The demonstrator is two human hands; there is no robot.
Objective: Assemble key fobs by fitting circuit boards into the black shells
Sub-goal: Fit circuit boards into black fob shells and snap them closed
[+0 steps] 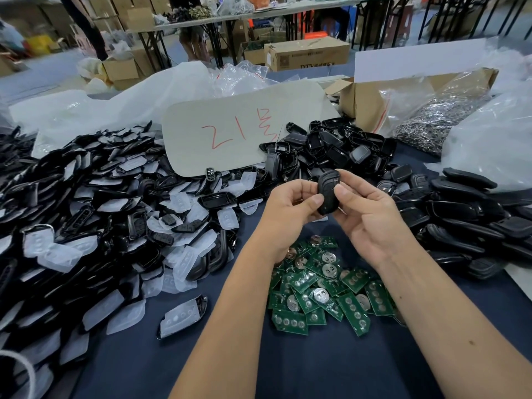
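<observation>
Green circuit boards (325, 295) lie below both hands, left (290, 210) and right (371, 217), pinching one upright black fob (327, 194).

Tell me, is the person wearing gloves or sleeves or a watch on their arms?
No. The left hand and right hand are both bare, with no gloves. Both forearms are bare too, all the way down to the bottom edge of the picture, so no sleeves show. There is no watch, bracelet or ring to be seen. The fingernails look short and plain.
</observation>
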